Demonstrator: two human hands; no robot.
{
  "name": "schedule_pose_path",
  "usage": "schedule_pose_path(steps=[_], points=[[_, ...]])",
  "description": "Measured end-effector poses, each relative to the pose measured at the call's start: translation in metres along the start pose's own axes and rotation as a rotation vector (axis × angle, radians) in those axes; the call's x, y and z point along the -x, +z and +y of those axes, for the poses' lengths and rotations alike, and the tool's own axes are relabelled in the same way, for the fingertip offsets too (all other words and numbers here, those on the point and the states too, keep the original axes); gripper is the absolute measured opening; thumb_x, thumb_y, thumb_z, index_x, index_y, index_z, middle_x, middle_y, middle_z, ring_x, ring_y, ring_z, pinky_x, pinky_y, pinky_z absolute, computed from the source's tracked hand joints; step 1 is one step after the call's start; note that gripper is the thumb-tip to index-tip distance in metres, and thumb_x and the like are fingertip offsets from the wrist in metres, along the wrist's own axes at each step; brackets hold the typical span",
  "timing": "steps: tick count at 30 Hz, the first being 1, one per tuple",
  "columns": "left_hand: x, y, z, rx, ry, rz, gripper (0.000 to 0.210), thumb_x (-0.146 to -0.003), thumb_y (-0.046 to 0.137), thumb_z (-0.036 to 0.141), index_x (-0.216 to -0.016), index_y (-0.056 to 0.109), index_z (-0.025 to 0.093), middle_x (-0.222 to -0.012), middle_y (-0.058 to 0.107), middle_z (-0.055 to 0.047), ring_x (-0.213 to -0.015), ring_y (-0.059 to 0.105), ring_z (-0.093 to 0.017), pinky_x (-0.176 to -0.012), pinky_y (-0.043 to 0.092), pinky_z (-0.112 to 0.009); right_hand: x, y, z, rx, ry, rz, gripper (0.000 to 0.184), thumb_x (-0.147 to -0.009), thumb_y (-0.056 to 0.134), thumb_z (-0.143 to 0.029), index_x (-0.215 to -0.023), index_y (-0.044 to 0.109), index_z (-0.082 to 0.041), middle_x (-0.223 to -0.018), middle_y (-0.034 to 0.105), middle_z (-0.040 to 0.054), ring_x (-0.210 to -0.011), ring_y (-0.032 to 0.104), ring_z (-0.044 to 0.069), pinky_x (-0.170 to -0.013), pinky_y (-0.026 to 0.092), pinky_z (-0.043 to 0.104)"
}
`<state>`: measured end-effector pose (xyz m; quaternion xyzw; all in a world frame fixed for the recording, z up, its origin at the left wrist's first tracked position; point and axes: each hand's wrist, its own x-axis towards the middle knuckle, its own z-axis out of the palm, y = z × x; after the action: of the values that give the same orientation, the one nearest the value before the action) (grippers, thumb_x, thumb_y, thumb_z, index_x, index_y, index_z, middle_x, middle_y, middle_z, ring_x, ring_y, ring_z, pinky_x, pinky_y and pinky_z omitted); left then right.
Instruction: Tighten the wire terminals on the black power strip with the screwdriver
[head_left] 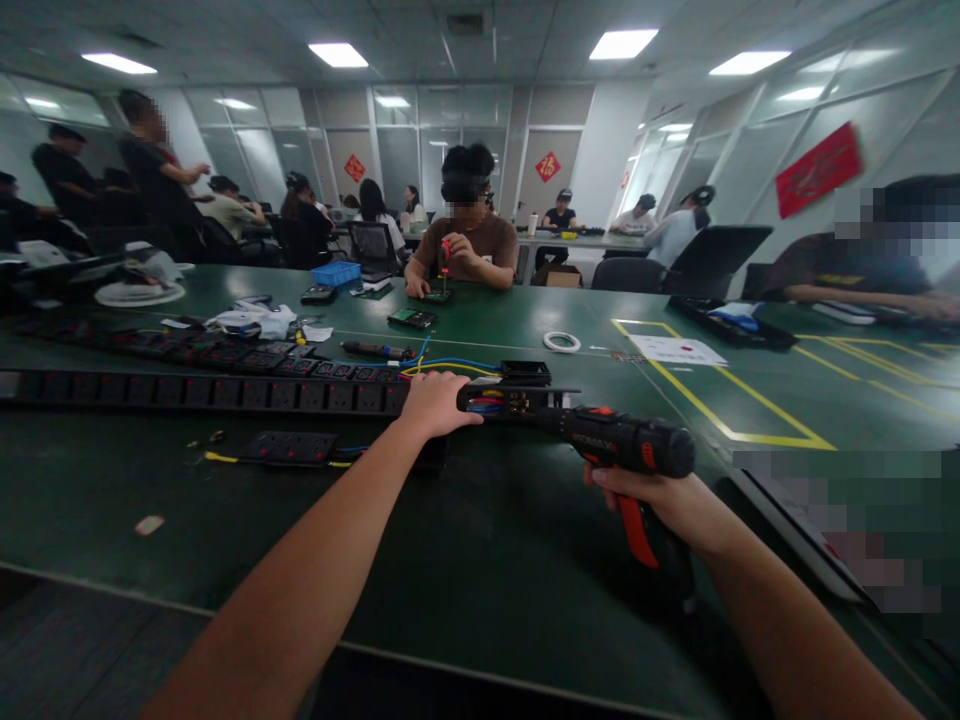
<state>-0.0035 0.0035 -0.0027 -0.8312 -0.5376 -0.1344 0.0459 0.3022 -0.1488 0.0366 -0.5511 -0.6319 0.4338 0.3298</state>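
Note:
A long black power strip [225, 392] with many sockets lies across the green table. My left hand [436, 405] is wrapped over its right end, where coloured wires [487, 402] and brass-coloured parts [519, 404] show in an open housing. My right hand [645, 490] grips a black and orange cordless drill [630, 440] by its handle. The drill lies level, its nose pointing left at the strip's open end; whether the bit touches anything there is hidden. Just behind sits a small black rectangular housing [525, 372], with blue and yellow wires beside it.
Nearer me lies a short black socket module [291, 448] with yellow wires. A pen-shaped screwdriver [377, 350], a white ring [562, 342] and a paper sheet [677, 350] lie farther back. Across the table a person [461, 240] holds a red screwdriver. A laptop-like flat object [802, 535] rests at right.

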Motion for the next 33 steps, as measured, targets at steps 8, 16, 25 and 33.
schedule_pose_path(steps=[8,16,25,33], points=[[-0.0009,0.0017,-0.0008,0.004,0.003,-0.002,0.075,-0.079,0.067,0.079,-0.134,0.065,0.027,-0.133,0.068,-0.01,-0.12,0.06,-0.036,-0.098,0.042,-0.047,0.0006,0.0,0.0001,0.002,0.01,0.005,0.032,-0.072,0.078,-0.051,-0.074,0.068,-0.021,-0.068,0.064,0.0011,-0.065,0.057,0.021,-0.066,0.044,0.035],[-0.0009,0.0005,0.0008,0.014,-0.011,-0.018,0.075,-0.079,0.066,0.079,-0.135,0.064,0.03,-0.134,0.067,-0.011,-0.123,0.058,-0.038,-0.1,0.041,-0.048,0.0003,-0.0012,0.0056,-0.007,0.027,0.009,0.032,-0.074,0.079,-0.05,-0.079,0.068,-0.021,-0.068,0.062,0.0003,-0.066,0.056,0.021,-0.066,0.042,0.034],[-0.0004,0.0017,-0.0004,0.025,-0.004,-0.003,0.074,-0.079,0.067,0.079,-0.134,0.065,0.029,-0.134,0.067,-0.011,-0.123,0.059,-0.038,-0.099,0.041,-0.047,0.0011,0.0,0.0028,-0.019,0.083,0.001,0.036,-0.073,0.081,-0.053,-0.077,0.067,-0.02,-0.065,0.062,-0.0003,-0.063,0.056,0.019,-0.061,0.042,0.033],[-0.0016,0.0033,-0.0015,0.0,-0.006,0.008,0.075,-0.078,0.068,0.079,-0.133,0.065,0.028,-0.136,0.068,-0.01,-0.121,0.06,-0.036,-0.099,0.042,-0.047,0.0009,-0.0006,0.0034,0.026,0.048,0.01,0.037,-0.076,0.08,-0.055,-0.074,0.066,-0.021,-0.064,0.062,-0.0002,-0.063,0.055,0.019,-0.061,0.041,0.033]])
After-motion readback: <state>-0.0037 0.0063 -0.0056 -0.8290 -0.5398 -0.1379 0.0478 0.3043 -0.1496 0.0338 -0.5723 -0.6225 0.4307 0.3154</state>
